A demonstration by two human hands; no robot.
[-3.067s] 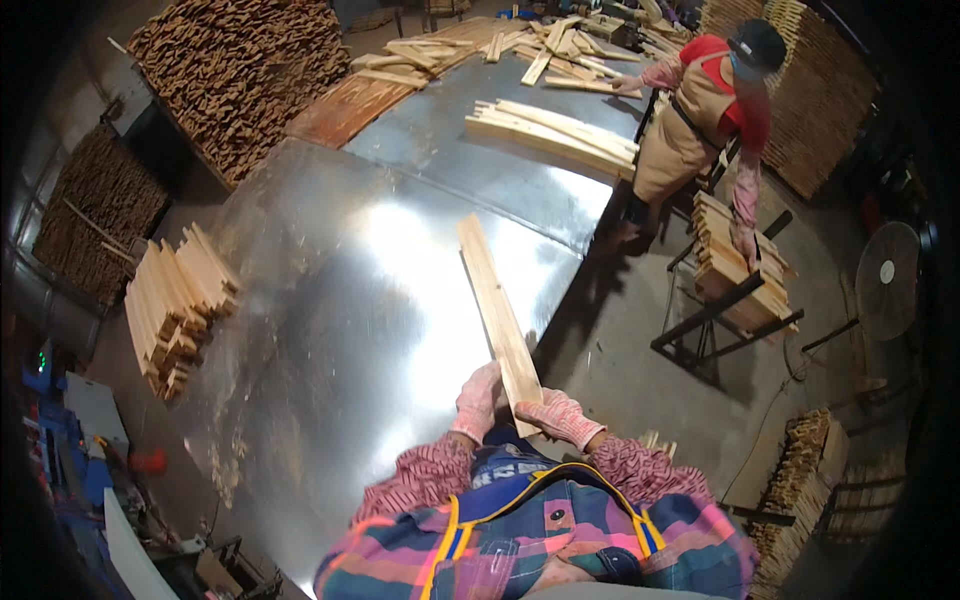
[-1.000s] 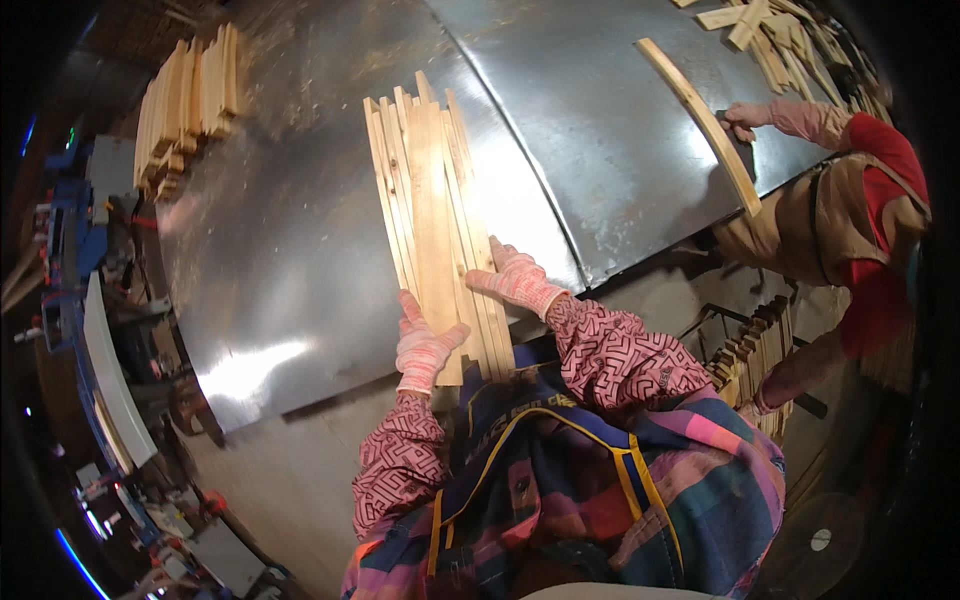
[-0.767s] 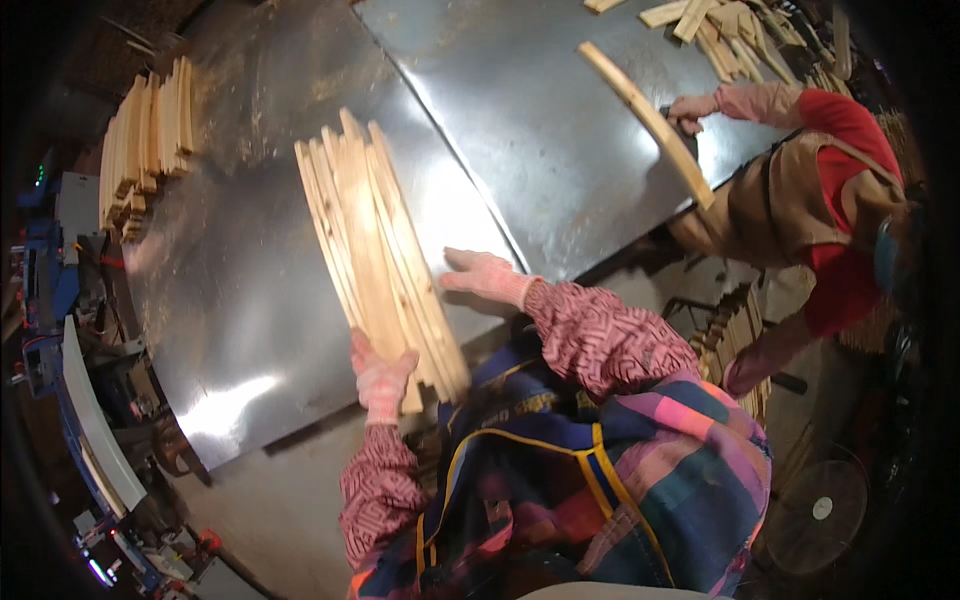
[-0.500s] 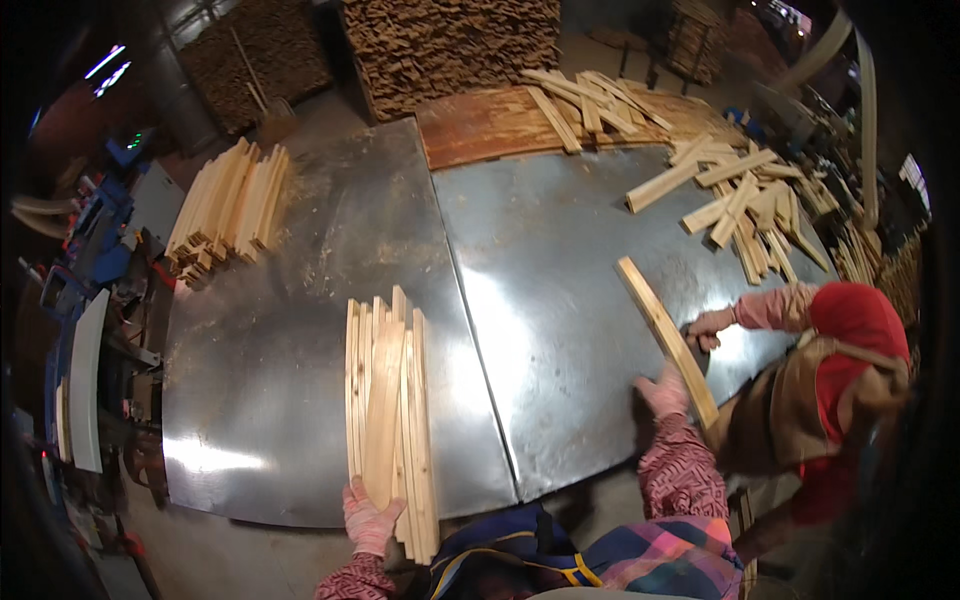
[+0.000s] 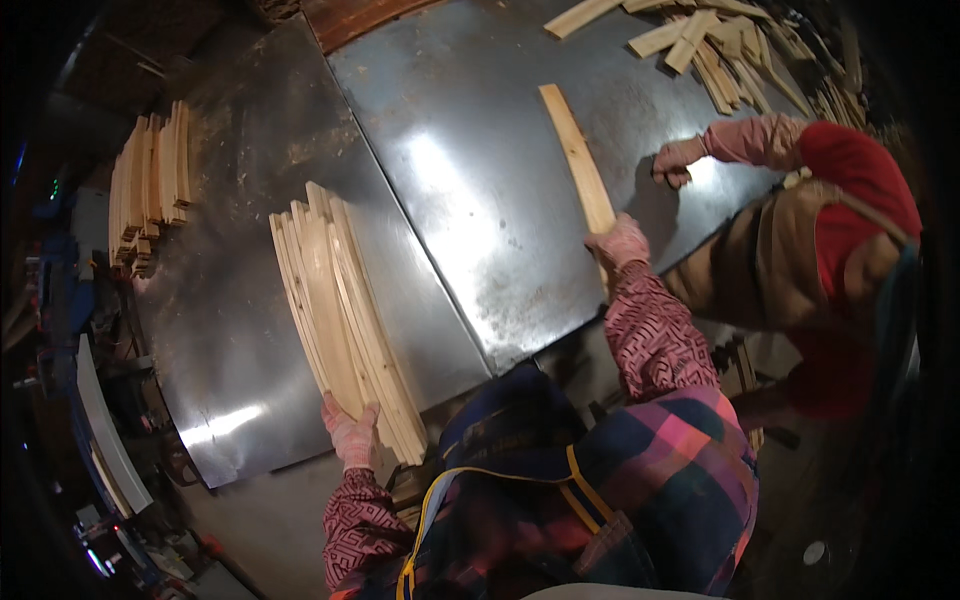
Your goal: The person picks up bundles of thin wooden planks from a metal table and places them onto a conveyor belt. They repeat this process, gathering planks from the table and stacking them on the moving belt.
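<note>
My left hand [image 5: 352,435] grips the near end of a wooden slat [image 5: 325,300], its thumb and fingers on either side. This slat lies on top of a bundle of similar pale slats [image 5: 385,385], whose near ends reach past the table's front edge. On the right, my right hand [image 5: 622,243] is closed around the near part of a single, slightly curved slat [image 5: 578,160]. That slat's far end points away across the metal tabletop [image 5: 480,260]. My right palm and part of the slat's near end are hidden.
A co-worker's hand [image 5: 680,160], loosely closed, is over the table to the right, with a red sleeve [image 5: 850,165] behind it. A neat stack of slats [image 5: 150,185] lies at the far left. Loose slats [image 5: 735,50] are heaped at the far right.
My right hand has closed on the single slat and drawn it left, away from the co-worker's hand. My left hand stays at the bundle's near end. The whole view has shifted and turned.
</note>
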